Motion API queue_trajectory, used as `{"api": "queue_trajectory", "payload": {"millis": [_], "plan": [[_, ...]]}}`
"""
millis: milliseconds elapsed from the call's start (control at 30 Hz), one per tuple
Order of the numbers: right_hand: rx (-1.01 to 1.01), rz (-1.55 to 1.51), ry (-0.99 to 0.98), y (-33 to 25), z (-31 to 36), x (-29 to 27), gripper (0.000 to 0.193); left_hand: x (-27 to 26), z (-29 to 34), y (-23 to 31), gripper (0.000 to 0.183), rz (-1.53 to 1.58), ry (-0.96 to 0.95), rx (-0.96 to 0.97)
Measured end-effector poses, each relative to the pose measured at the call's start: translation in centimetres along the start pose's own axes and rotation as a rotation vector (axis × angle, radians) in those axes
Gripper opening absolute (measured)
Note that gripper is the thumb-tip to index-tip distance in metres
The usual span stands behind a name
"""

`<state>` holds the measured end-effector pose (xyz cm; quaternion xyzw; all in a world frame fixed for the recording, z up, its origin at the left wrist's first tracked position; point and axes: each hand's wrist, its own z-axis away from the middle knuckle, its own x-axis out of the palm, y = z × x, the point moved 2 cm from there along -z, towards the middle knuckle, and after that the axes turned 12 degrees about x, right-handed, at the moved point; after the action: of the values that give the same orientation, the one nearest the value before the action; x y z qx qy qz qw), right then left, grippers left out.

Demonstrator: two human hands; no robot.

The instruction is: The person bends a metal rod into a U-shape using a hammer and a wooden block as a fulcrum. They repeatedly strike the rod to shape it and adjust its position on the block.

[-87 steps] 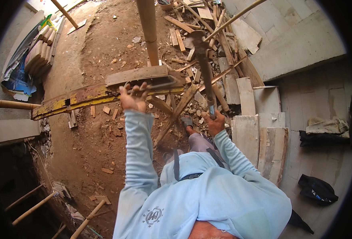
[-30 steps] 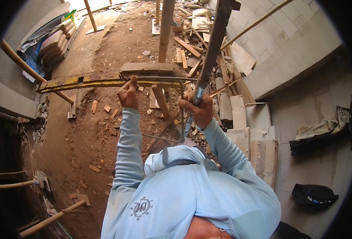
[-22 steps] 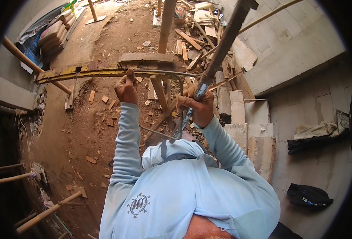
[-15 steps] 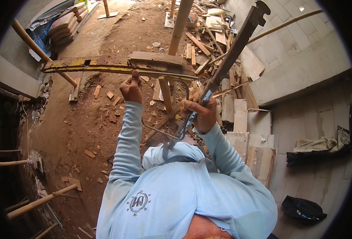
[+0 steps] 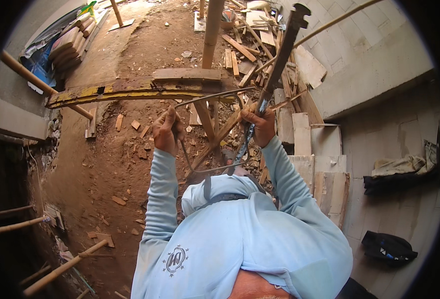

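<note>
Between my two hands hangs a rebar stirrup (image 5: 211,96), a thin steel rod bent into a roughly rectangular loop. My left hand (image 5: 167,131) pinches it at its upper left corner. My right hand (image 5: 261,124) is closed around a long dark metal bar (image 5: 281,61) with a notched, hooked end, resembling a rebar bending bar. The bar slants up and to the right, its lower part flecked light blue. The loop's right side passes close to my right hand; whether those fingers also touch it, I cannot tell. Just beyond stands a worn wooden beam (image 5: 123,90) with yellow paint.
Wooden props (image 5: 203,119) brace the beam. Bamboo poles (image 5: 212,35) stand beyond and at the left. Scrap wood (image 5: 252,50) piles up at the far right, near stacked boards (image 5: 302,134). A dark cap (image 5: 389,246) and clothing (image 5: 402,172) lie on the right. Sacks (image 5: 73,45) sit far left.
The stirrup has turned so its loop opens wider toward view. My left hand has lowered slightly, and my right hand has shifted right and up with the bar.
</note>
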<state>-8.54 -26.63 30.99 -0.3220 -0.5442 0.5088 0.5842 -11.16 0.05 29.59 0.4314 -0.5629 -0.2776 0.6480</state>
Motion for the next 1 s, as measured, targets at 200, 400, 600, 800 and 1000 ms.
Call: {"api": "queue_trajectory", "payload": {"millis": [200, 400, 600, 800, 1000], "plan": [[0.109, 0.043, 0.077, 2.7, 0.2, -3.5, 0.009, -1.9, 3.3, -2.9, 0.040, 0.048, -0.156, -0.233], [0.088, 0.100, 0.190, 3.2, 0.3, -3.8, 0.018, -0.3, 4.2, -8.1, 0.033, 0.286, 0.173, -0.158], [0.061, 0.143, 0.340, 4.4, -1.7, -3.4, 0.024, 2.4, 2.0, -7.6, 0.021, -0.053, 0.235, 0.119], [-0.014, 0.226, 0.440, 6.7, -3.9, -5.0, 0.022, 1.2, -0.4, -8.8, 0.024, -0.036, 0.120, -0.087], [-0.047, 0.265, 0.642, 9.3, -6.2, -6.9, 0.020, -0.9, 3.7, -13.5, 0.032, -0.028, 0.069, -0.447]]}}
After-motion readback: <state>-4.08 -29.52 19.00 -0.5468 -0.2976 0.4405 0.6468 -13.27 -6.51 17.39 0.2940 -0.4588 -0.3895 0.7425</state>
